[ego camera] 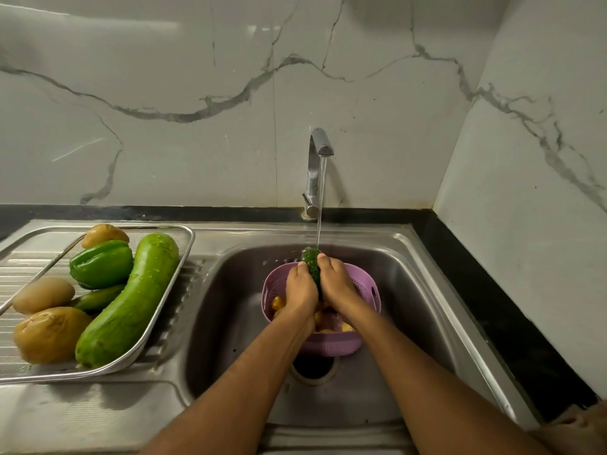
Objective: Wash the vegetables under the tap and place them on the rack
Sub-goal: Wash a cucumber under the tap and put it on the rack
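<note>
Over at nine o'clock, on the draining board, my metal rack (184, 254) already carries washed, beaded vegetables: a long pale gourd (131, 300), a green capsicum (101, 264), a few potatoes (49, 334) and a small green one tucked between them. Moving toward the centre, the sink (420, 290) holds a purple colander (331, 346) with more yellowish vegetables waiting in it. Above it I hold a knobbly bitter gourd (312, 261) upright, its tip right under the stream from the tap (320, 149) at twelve o'clock. My left hand (300, 287) wraps its left side, fingers curled round it; my right hand (336, 280) grips the other side just the same, thumb up near the tip. To wash it well, I reckon I should turn it slowly and rub along the ridges so water reaches every groove, then slide it up so the lower half gets rinsed too, before carrying it across to nine o'clock
</note>
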{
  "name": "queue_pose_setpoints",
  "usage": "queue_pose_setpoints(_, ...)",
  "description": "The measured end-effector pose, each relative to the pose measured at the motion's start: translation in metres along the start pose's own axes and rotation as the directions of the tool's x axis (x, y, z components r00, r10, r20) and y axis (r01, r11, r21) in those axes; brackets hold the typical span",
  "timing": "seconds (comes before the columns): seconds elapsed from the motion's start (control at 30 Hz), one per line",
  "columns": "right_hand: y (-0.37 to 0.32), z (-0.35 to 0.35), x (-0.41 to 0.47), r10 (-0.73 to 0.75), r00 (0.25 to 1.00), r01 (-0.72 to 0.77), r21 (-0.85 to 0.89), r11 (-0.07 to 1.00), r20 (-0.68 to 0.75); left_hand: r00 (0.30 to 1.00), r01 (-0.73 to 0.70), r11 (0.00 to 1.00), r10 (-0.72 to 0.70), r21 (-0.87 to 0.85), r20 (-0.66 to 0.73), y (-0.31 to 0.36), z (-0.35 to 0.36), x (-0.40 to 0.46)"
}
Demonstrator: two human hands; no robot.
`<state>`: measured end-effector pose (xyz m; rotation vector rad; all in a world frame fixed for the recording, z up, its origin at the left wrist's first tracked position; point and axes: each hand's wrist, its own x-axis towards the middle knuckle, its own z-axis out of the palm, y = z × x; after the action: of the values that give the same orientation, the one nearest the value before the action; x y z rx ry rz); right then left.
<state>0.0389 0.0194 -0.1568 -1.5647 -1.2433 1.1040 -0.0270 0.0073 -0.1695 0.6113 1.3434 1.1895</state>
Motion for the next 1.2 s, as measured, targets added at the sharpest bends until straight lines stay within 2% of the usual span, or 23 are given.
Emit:
queue_pose_setpoints(0.23, 0.003, -0.005, 0.004, -0.013, 1.0, 0.014, -0.022, 1.0, 0.005, 0.999, 0.052, 0.996, -0.053, -0.076, -0.001, -0.002, 0.004, 0.001)
queue_pose_setpoints(0.33, 0.002, 0.001, 0.003, 0.014, 1.0, -0.014, 0.011, 1.0, -0.002, 0.999, 0.034, 0.999, -0.034, -0.038, -0.006, -0.008, -0.002, 0.006)
queue_pose_setpoints(0.47, -0.006, 0.008, 0.003, 0.192, 0.981, -0.192, 0.107, 0.975, 0.018, 0.999, -0.03, 0.999, 0.031, 0.02, -0.033, -0.006, -0.015, 0.006)
queue_pose_setpoints(0.53, -0.007, 0.008, 0.002, 0.252, 0.966, -0.259, 0.167, 0.951, 0.061, 0.999, 0.021, 1.0, -0.022, -0.017, -0.047, 0.0, -0.016, 0.005)
queue_pose_setpoints(0.6, -0.006, 0.004, 0.0, 0.276, 0.954, -0.299, 0.288, 0.909, 0.119, 0.995, 0.1, 0.988, -0.102, -0.114, -0.008, 0.009, -0.014, 0.0)
queue_pose_setpoints(0.67, -0.004, -0.001, -0.001, 0.27, 0.949, -0.312, 0.379, 0.871, 0.161, 0.991, 0.128, 0.98, -0.12, -0.155, 0.06, 0.015, -0.012, -0.003)
queue_pose_setpoints(0.87, -0.004, -0.011, -0.005, 0.349, 0.926, -0.372, 0.487, 0.79, 0.142, 0.975, 0.109, 0.993, -0.097, -0.048, 0.199, 0.015, -0.011, -0.011)
queue_pose_setpoints(1.0, -0.003, -0.003, -0.003, 0.332, 0.94, -0.328, 0.457, 0.827, 0.075, 0.976, 0.114, 0.992, -0.1, -0.062, 0.193, 0.018, -0.014, -0.01)
queue_pose_setpoints(1.07, -0.005, -0.001, -0.005, 0.295, 0.956, -0.273, 0.412, 0.869, 0.013, 0.99, 0.04, 0.998, -0.046, 0.05, 0.136, 0.017, -0.015, -0.004)
queue_pose_setpoints(1.1, -0.005, -0.002, -0.005, 0.265, 0.964, -0.234, 0.368, 0.9, -0.036, 0.993, -0.052, 0.979, 0.029, 0.197, 0.116, 0.015, -0.015, -0.001)
queue_pose_setpoints(1.17, -0.005, -0.005, -0.009, 0.19, 0.977, -0.158, 0.277, 0.948, -0.091, 0.969, -0.244, 0.843, 0.196, 0.48, 0.148, 0.01, -0.015, -0.002)
queue_pose_setpoints(1.2, -0.003, -0.006, -0.01, 0.163, 0.982, -0.135, 0.258, 0.957, -0.091, 0.956, -0.292, 0.784, 0.232, 0.547, 0.177, 0.008, -0.016, -0.005)
